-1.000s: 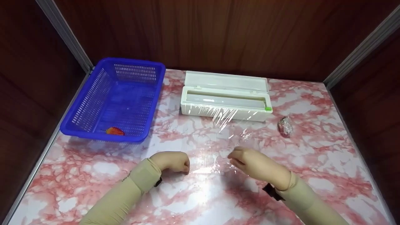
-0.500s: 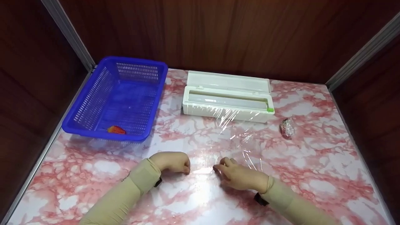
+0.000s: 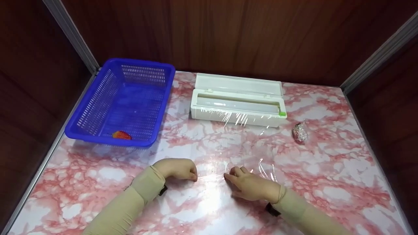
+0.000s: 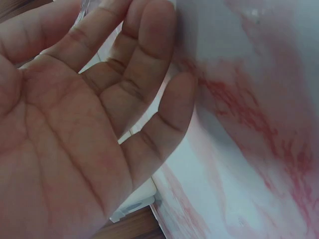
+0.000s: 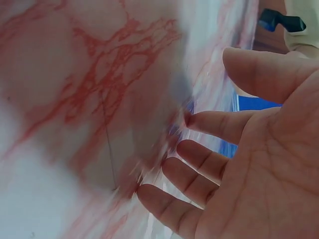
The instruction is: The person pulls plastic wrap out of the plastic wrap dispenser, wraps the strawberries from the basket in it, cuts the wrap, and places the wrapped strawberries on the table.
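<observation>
Stretching from the open white box [image 3: 240, 93], clear film [image 3: 228, 151] lies over the tabletop [image 3: 326, 160]; the left hand [image 3: 179, 168] pinches its near edge, while the right hand [image 3: 251, 185] touches it with fingers [image 5: 169, 206] slightly apart.

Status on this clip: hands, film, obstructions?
Left hand at near edge of film, pinch unclear. Right hand touching film, fingers extended. Film leads from open dispenser. Basket, wrapped item aside.

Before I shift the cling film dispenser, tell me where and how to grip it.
Grip the white cling film dispenser by its two short ends, probably coming from left and right at once: it is a long box set crosswise, its lid is open behind, and cling film runs over its front.
</observation>
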The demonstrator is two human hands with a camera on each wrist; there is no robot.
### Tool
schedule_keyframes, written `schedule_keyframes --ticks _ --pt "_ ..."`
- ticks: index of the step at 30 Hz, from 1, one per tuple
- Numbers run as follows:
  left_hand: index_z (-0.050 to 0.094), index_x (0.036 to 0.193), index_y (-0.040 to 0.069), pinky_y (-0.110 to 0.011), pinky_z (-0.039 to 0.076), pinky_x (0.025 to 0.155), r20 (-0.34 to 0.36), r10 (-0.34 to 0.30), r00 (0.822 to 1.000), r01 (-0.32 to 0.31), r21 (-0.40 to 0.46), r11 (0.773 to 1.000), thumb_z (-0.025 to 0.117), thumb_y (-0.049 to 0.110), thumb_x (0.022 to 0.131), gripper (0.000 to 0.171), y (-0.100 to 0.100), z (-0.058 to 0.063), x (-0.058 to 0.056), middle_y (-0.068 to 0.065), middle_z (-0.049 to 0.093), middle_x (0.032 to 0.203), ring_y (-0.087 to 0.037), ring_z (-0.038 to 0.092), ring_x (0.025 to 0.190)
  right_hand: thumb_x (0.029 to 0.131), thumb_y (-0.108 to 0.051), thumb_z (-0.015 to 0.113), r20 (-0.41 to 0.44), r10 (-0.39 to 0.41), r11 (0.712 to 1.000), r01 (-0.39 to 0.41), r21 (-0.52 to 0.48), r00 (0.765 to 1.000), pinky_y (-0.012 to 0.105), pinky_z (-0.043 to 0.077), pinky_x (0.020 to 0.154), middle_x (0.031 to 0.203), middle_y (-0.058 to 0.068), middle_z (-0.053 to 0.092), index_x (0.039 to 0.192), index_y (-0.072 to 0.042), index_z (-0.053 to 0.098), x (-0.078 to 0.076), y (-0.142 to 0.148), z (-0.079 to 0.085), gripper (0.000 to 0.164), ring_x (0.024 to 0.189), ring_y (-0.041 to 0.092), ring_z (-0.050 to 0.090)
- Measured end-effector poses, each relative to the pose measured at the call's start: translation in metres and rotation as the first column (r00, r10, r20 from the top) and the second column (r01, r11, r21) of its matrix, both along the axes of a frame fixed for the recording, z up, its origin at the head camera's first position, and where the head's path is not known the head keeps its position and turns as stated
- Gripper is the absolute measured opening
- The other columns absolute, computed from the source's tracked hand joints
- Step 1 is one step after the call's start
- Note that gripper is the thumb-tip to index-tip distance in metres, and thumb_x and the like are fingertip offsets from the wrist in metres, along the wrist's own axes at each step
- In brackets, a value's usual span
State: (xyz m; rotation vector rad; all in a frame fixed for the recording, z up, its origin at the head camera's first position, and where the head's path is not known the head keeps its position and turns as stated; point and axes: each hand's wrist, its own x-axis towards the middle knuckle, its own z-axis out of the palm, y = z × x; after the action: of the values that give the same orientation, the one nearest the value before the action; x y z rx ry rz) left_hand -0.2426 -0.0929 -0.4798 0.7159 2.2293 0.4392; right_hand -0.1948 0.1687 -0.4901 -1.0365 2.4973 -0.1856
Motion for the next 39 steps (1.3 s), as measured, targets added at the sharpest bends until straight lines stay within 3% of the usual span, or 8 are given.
schedule_keyframes --ticks 11,20,25,28,30,33,36,39 --pt "0.069 0.091 0.017 -0.027 0.044 0.083 0.015 0.000 1.000 0.000 0.026 1.000 0.055 0.025 0.084 0.017 -0.005 -0.003 0.002 0.006 0.066 0.093 -0.005 0.052 0.078 0.084 -0.031 0.054 -0.014 -0.010 1.000 0.010 0.013 1.000 0.039 0.044 0.088 0.123 0.011 0.035 0.135 -0.008 0.031 0.001 0.000 -0.002 0.060 0.112 0.029 0.040" --pt "0.070 0.078 0.014 -0.021 0.040 0.065 0.057 0.012 0.998 -0.011 -0.023 1.000 0.056 0.021 0.082 0.016 -0.011 -0.001 0.007 -0.002 0.067 0.075 -0.006 0.048 0.062 0.085 -0.030 0.054 -0.008 0.008 1.000 -0.008 -0.003 1.000 0.034 0.045 0.082 0.125 0.012 0.035 0.135 -0.007 0.031 0.002 0.002 -0.003 0.060 0.107 0.024 0.040" --pt "0.068 0.074 0.011 -0.022 0.037 0.052 0.098 0.099 0.990 -0.093 -0.065 0.994 0.057 0.025 0.080 0.018 -0.023 0.020 0.007 -0.006 0.067 0.073 -0.011 0.049 0.056 0.084 -0.031 0.054 -0.024 0.013 1.000 -0.013 -0.001 1.000 0.036 0.044 0.085 0.125 0.012 0.035 0.135 -0.007 0.031 0.002 0.001 -0.003 0.061 0.109 0.025 0.039" --pt "0.067 0.082 0.013 -0.023 0.042 0.054 0.054 0.132 0.990 -0.135 0.054 0.989 0.054 0.024 0.083 0.017 -0.039 0.045 -0.003 -0.005 0.066 0.077 -0.012 0.053 0.062 0.084 -0.031 0.055 -0.033 0.013 1.000 -0.013 -0.002 0.999 0.036 0.044 0.086 0.125 0.012 0.035 0.135 -0.007 0.031 0.002 0.001 -0.003 0.061 0.109 0.026 0.039" --pt "0.065 0.091 0.013 -0.027 0.047 0.063 -0.036 0.156 0.987 -0.146 0.187 0.971 0.051 0.023 0.085 0.018 -0.052 0.064 -0.012 -0.004 0.065 0.083 -0.014 0.056 0.072 0.084 -0.031 0.055 -0.036 0.006 1.000 -0.006 0.001 0.999 0.036 0.045 0.085 0.123 0.011 0.036 0.135 -0.007 0.031 0.002 0.001 -0.003 0.061 0.109 0.025 0.039" --pt "0.061 0.103 0.012 -0.035 0.047 0.081 -0.230 0.264 0.937 -0.173 0.354 0.919 0.050 0.020 0.087 0.021 -0.073 0.087 -0.028 -0.006 0.061 0.097 -0.019 0.056 0.090 0.083 -0.031 0.055 -0.045 0.002 1.000 -0.002 0.004 0.999 0.036 0.045 0.085 0.122 0.011 0.036 0.134 -0.007 0.032 0.002 0.001 -0.002 0.061 0.109 0.025 0.039" --pt "0.058 0.108 0.006 -0.042 0.039 0.094 -0.393 0.434 0.811 -0.233 0.462 0.856 0.051 0.015 0.087 0.025 -0.095 0.099 -0.045 -0.011 0.056 0.108 -0.026 0.051 0.103 0.083 -0.031 0.055 -0.042 0.003 1.000 -0.003 0.002 0.999 0.036 0.044 0.087 0.123 0.012 0.035 0.135 -0.006 0.032 0.002 0.001 -0.001 0.061 0.109 0.025 0.039" --pt "0.056 0.110 0.002 -0.046 0.032 0.098 -0.454 0.564 0.690 -0.329 0.497 0.803 0.049 0.012 0.087 0.025 -0.114 0.098 -0.060 -0.015 0.050 0.112 -0.031 0.044 0.110 0.083 -0.031 0.055 -0.031 -0.005 1.000 0.005 -0.001 1.000 0.035 0.045 0.086 0.124 0.012 0.035 0.135 -0.007 0.032 0.003 0.000 -0.001 0.062 0.110 0.024 0.038"
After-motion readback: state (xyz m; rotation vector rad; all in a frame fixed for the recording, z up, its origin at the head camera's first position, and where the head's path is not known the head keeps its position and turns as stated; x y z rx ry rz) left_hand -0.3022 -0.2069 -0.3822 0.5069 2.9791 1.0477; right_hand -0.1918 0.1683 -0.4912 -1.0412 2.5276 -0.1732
